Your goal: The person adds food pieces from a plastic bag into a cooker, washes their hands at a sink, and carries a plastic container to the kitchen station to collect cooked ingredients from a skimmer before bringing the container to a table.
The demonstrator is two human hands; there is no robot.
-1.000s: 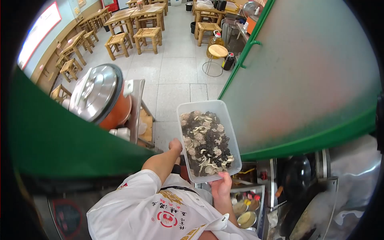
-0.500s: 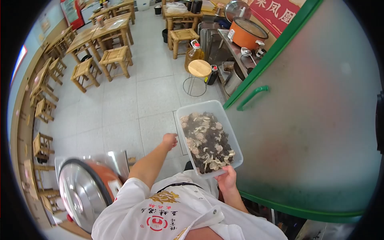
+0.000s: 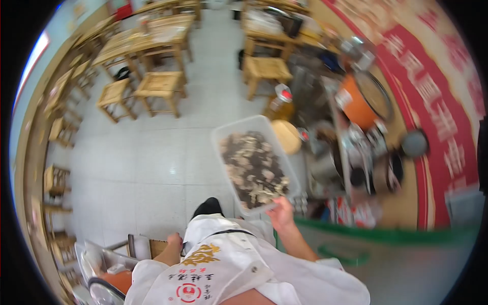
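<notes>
My right hand (image 3: 281,212) grips the near edge of a clear plastic container (image 3: 252,163) filled with dark and pale mushroom pieces, held out over the tiled floor. My left hand (image 3: 173,243) hangs low beside my white jacket, near a steel stand, with nothing seen in it; the fingers are blurred. The picture is smeared by motion.
Wooden tables and stools (image 3: 158,85) fill the room ahead and along the left wall. A round stool (image 3: 287,136) and an oil bottle (image 3: 281,101) stand just past the container. A steel counter with an orange cooker (image 3: 362,101) runs along the right. A green-framed door (image 3: 386,239) is at lower right.
The view has swung right and the door has dropped to the lower right. My left arm has come down from beside the container to my side. The container stays in my right hand.
</notes>
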